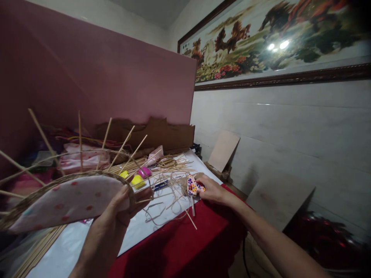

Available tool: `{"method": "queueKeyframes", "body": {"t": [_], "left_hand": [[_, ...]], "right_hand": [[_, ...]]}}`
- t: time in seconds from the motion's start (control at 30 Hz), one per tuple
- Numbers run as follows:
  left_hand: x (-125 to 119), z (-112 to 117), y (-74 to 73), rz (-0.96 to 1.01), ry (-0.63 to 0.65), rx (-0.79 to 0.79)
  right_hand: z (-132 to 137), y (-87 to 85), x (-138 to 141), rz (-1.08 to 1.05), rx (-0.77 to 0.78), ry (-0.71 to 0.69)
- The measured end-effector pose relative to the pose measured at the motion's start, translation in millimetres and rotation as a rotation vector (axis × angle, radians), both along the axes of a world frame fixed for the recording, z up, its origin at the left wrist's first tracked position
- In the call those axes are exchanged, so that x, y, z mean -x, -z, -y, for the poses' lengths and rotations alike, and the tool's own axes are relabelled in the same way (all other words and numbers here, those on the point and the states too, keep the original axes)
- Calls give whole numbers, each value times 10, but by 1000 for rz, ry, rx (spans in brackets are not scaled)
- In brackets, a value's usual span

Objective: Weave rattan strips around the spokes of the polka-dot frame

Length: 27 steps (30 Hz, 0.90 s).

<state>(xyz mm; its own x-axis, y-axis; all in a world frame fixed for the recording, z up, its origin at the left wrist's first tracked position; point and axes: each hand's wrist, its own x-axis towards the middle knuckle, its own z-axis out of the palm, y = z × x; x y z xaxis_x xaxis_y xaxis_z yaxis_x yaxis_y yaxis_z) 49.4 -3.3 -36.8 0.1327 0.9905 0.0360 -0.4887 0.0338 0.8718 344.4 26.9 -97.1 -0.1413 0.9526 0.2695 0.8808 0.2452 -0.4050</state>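
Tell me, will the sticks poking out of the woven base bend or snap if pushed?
Probably bend a bit: the sticks are long and thin, and similar strands on the table curl. They likely feel light, since the left hand alone lifts the whole woven base. Pushed hard, one might snap.

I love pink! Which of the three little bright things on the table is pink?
The pink one is the rightmost, just behind the big yellow one, which lies nearest the left hand; the small yellow one is at the left.
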Motion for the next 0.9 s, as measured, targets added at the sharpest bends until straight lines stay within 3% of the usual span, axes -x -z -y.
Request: {"method": "queueKeyframes", "body": {"t": [0.27, 0.63, 0.8, 0.9], "left_hand": [[-30, -34, -11, -13, -63, 47], [-59, 38, -39, -2, -68, 53], [-57, 47, -28, 6, -30, 81], [-59, 48, -5, 45, -21, 100]], "right_hand": [[47, -468, -266, 70, 65, 9], [23, -269, -337, -219, 386, 33], [151, -493, -474, -343, 562, 24], [322, -712, -453, -572, 533, -79]]}}
